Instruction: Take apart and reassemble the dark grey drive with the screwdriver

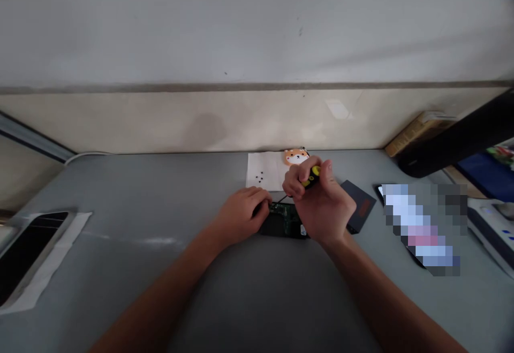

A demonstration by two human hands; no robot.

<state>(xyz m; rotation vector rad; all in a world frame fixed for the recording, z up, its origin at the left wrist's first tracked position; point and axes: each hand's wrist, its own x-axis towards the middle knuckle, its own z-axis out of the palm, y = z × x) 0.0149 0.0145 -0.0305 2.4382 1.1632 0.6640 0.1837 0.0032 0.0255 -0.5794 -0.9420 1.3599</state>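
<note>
My right hand (323, 203) grips a yellow-and-black screwdriver (310, 179), whose thin dark shaft slants down-left toward a green circuit board (284, 216). The board sits in a black casing (281, 228), partly hidden by both hands. My left hand (242, 215) rests on the casing's left end, fingers curled over it. Beyond the hands lies a white paper sheet (263, 171) holding several tiny dark screws (261, 177). An orange-and-white dog-shaped figure (296, 156) sits at the paper's far corner, partly behind my right hand.
Everything stands on a grey desk (132, 272) against a wall. A dark card (360, 205) lies beside my right hand, and a pixelated object (421, 230) lies further right. A dark screen in white wrapping (28, 256) sits at the left edge. A book (420, 133) and a black cylinder (453, 133) stand far right.
</note>
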